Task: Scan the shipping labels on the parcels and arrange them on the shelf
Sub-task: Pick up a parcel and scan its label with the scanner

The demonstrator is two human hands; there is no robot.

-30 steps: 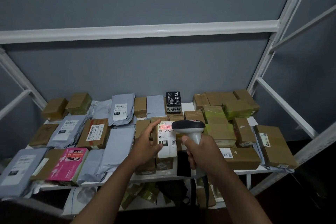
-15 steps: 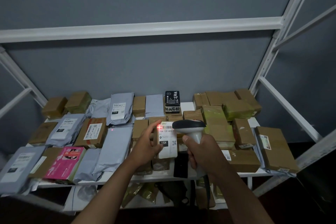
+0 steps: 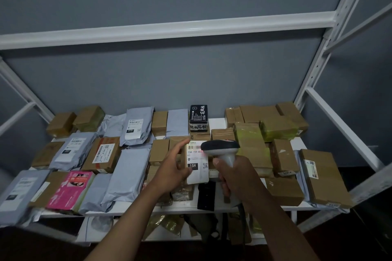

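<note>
In front of the shelf's middle, my left hand [image 3: 171, 167] holds a small brown parcel whose white shipping label [image 3: 197, 163] reads "15H". My thumb lies on the label's lower left and my index finger points up along the parcel's left side. My right hand [image 3: 235, 176] grips the handle of a grey barcode scanner [image 3: 220, 146]. Its dark head is just right of the label's top and covers that corner. The white shelf [image 3: 191, 211] is packed with brown boxes and grey mailer bags.
A pink box [image 3: 67, 190] lies at front left and a black printed box [image 3: 198, 117] stands at the back centre. A large brown box [image 3: 324, 178] overhangs the right front edge. White frame posts rise on both sides. More packets sit on a lower shelf.
The red scan light seen near the label's top left earlier is gone; a faint pink glow sits beside the scanner head. Both hands have stayed almost where they were.
</note>
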